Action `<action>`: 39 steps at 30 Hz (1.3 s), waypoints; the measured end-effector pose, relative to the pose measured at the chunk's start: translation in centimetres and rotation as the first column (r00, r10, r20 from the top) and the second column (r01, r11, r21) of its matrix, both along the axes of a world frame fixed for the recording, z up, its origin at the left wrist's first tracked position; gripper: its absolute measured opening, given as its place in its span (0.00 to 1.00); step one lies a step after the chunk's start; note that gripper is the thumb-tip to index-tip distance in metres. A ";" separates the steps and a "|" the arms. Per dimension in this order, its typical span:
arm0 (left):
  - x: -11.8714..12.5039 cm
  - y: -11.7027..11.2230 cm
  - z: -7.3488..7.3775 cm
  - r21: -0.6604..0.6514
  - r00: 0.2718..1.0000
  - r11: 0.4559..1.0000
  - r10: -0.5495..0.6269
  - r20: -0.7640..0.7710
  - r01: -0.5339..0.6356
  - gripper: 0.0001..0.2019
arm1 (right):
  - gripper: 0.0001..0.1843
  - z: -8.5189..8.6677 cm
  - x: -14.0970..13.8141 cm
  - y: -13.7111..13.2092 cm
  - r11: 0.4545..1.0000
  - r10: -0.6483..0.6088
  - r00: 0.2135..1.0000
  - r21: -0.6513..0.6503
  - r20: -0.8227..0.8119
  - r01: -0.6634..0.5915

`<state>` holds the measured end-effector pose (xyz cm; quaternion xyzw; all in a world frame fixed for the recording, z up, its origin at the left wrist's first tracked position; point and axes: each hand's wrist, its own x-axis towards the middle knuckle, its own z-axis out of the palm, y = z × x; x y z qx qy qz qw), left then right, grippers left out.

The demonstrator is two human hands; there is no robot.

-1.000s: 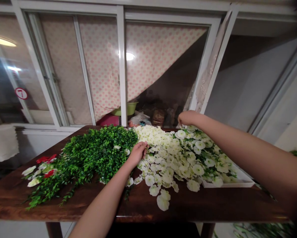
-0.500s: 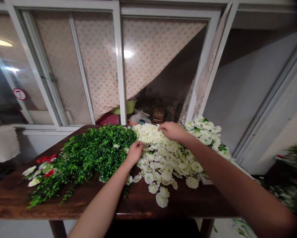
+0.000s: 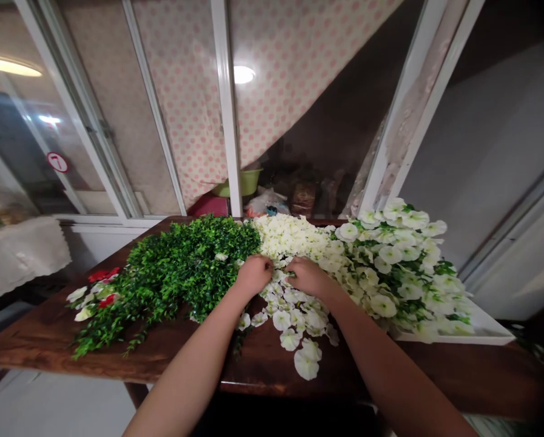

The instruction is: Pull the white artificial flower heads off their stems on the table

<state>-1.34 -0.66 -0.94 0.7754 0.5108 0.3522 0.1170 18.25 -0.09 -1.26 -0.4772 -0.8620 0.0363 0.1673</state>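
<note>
My left hand [image 3: 255, 274] is closed at the right side of a heap of green leafy sprigs [image 3: 190, 261]. Close beside it, my right hand [image 3: 307, 276] has its fingers curled together over a pile of loose white artificial flowers [image 3: 294, 237]. What either hand pinches is too small or too hidden to make out. More white flower heads [image 3: 307, 358] are spread below the hands, toward the table's front edge. Right of my right forearm, white flowers with green leaves [image 3: 403, 261] are heaped on a white tray [image 3: 476, 337].
Everything lies on a dark brown wooden table [image 3: 272, 364]. Red and white flowers [image 3: 101, 288] sit at its left end. Behind stands a sliding window [image 3: 228, 121] with a dotted curtain. A cloth-covered surface [image 3: 26, 255] is at the far left.
My right hand has come down and toward me from the back of the white pile, now near my left hand. The view has shifted, showing more of the white tray.
</note>
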 end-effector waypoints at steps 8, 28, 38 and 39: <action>0.3 -0.6 0.4 -0.010 0.981 0.999 0.050 -0.188 -0.053 0.12 | 0.07 0.1 0.3 -0.5 0.995 0.012 1.000 0.096 0.005 -0.012; 0.8 -0.5 1.0 -0.142 0.869 0.947 -0.195 0.456 0.287 0.19 | 0.15 -0.5 -1.1 -0.6 0.998 0.067 0.696 0.059 -0.715 -0.035; 1.2 -0.3 1.0 -0.223 0.714 0.894 -0.139 0.686 0.388 0.17 | 0.11 -0.5 -1.3 -0.3 0.993 0.115 0.627 0.068 -0.771 -0.097; 1.2 -0.3 1.1 -0.227 0.693 0.894 -0.120 0.711 0.388 0.18 | 0.11 -0.6 -1.4 -0.2 0.995 0.085 0.607 0.037 -0.790 -0.092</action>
